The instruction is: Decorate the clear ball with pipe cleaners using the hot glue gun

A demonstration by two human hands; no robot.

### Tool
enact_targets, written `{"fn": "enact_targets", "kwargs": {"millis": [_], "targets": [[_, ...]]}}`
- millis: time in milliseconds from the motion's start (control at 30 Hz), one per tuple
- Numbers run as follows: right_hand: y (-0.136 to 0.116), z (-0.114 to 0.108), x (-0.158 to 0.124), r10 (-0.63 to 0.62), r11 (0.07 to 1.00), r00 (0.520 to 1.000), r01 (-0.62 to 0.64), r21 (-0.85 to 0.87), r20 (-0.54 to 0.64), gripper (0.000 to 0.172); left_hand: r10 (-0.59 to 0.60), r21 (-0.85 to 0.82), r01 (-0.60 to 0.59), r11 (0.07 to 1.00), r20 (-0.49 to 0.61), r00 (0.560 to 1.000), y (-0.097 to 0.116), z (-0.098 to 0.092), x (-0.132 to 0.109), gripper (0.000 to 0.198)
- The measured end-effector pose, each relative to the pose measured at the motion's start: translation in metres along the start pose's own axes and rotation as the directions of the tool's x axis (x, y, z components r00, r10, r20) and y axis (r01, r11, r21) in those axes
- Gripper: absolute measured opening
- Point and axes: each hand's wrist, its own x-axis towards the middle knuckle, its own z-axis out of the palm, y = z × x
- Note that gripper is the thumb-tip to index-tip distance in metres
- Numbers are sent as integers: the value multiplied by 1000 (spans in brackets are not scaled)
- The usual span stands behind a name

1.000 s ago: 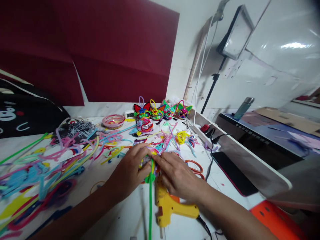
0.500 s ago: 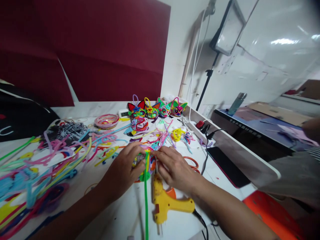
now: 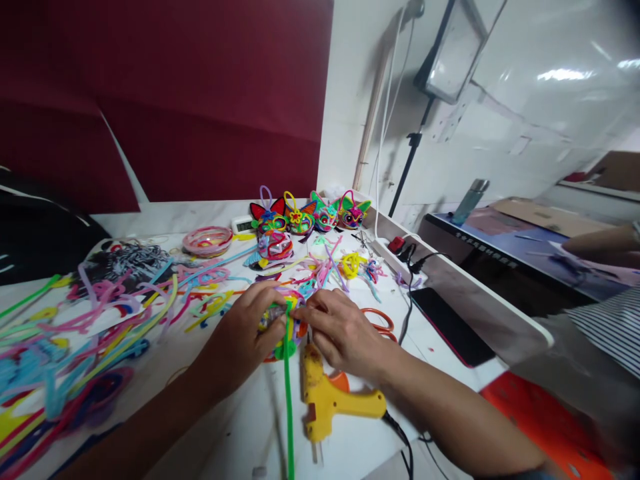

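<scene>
Between my hands is a small colourful pipe-cleaner piece (image 3: pixel 285 348), with purple, yellow, orange and green parts. My left hand (image 3: pixel 253 327) is closed round its left side, thumb and fingers gripping it. A long green pipe cleaner (image 3: pixel 289 413) hangs from its front toward the table's near edge. My right hand (image 3: pixel 340 330) has its fingers pinched together at the upper right of the piece, by the top of the green strip; what is between the fingertips is too small to make out. Just below my right hand lies a yellow glue gun (image 3: pixel 323 400), its nozzle pointing away.
Loose pipe cleaners (image 3: pixel 90 347) cover the left side. Several finished cat-like faces (image 3: pixel 325 217) stand at the back beside a coiled ring (image 3: pixel 207 241). A black phone (image 3: pixel 453 327), orange-handled scissors (image 3: pixel 383 323) and a power strip (image 3: pixel 400 257) lie right. Another person's arm (image 3: pixel 603 240) is far right.
The whole view has shifted slightly, so most things sit a little farther left. The other person's forearm now reaches over the far desk. My hands keep nearly the same hold.
</scene>
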Motion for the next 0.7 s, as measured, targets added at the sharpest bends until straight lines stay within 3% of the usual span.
{"fn": "enact_targets", "kwargs": {"millis": [700], "targets": [[2,1,0,-118,969,992,122,-216,32,30,26,11,-26,1000,-2,1000,-2,1,1,14]]}}
